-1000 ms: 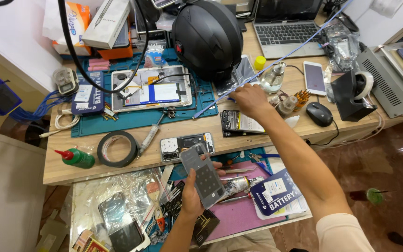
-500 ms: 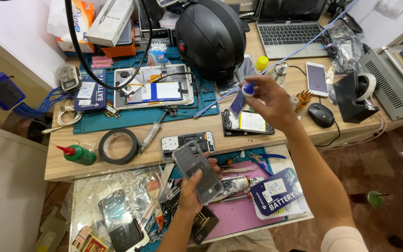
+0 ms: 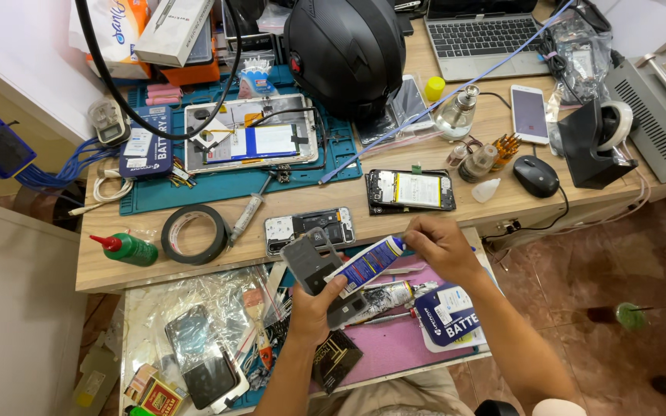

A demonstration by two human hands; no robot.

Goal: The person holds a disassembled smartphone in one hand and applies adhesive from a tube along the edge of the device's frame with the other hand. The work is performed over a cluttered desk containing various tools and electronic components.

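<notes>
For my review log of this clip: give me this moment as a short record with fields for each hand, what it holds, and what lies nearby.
setting: wooden workbench crowded with phone repair parts
left hand: holds a grey phone back panel, tilted up
right hand: grips the upper end of a blue and white tube
tube: lower end lies against the panel and left hand
near hands: opened phone, second opened phone, tape roll, green bottle
farther back: black helmet, laptop

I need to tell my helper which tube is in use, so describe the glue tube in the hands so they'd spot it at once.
Start at the big black helmet and drop to the desk's near edge, where the right hand and left hand meet over a grey phone back. The tube is slim, blue and white, unlike the silvery tube beneath.
</notes>
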